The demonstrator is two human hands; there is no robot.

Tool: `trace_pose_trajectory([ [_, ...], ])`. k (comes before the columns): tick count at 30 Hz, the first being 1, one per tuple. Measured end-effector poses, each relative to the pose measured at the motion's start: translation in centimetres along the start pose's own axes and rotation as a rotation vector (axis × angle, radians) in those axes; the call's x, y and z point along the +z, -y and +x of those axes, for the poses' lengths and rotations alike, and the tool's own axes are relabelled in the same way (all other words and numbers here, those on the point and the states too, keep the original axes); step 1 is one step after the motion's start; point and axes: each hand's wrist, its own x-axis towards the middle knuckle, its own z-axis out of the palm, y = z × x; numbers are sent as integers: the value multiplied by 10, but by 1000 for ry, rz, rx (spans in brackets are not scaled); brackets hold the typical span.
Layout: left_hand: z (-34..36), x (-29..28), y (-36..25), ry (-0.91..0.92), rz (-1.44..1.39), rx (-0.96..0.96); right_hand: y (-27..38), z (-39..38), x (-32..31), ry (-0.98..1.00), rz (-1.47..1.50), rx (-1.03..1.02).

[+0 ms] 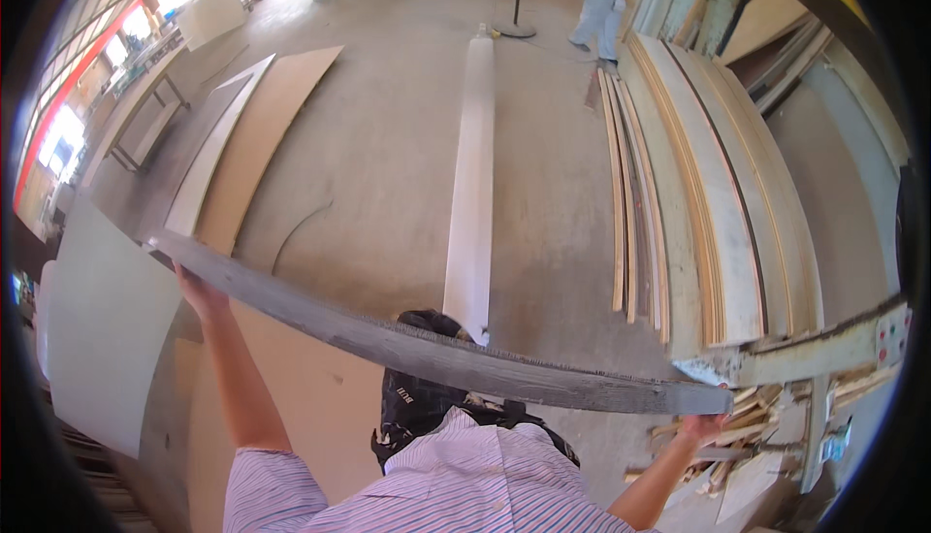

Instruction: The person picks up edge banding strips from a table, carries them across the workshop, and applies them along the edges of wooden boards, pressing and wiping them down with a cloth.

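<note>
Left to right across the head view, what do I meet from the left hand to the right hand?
Left hand → long white board → round-based pole stand → thin wooden strips → right hand

Brownish floor — dark cable, narrow strips, round stand base

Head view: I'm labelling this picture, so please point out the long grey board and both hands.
Long grey board [436,360]: head view, side face near mid-length.
Left hand [203,293]: head view, middle of the hand.
Right hand [704,426]: head view, middle of the hand.
</note>
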Motion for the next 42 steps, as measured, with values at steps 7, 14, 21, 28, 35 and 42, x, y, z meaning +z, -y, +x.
trace_pose_trajectory([
  [7, 277, -38, 139, 73, -274, -96, -236, 40, 77, 157, 59, 45],
  [14, 562, -20, 195, -115, -239, -81, -507, -60, 224, 80, -37, -89],
  [21, 810, -43, 244, -193, -184, -78, -769, -66, 297, 58, -33, 36],
  [28, 1050, -57, 334, -303, -57, -25, -1098, -43, 359, 134, -127, -31],
  [35, 1287, 11, 403, -386, -37, 51, -1366, -59, 482, 5, -68, 144],
  [42, 1578, 37, 582, -154, -53, 12, -1611, -28, 588, 16, 23, 118],
])
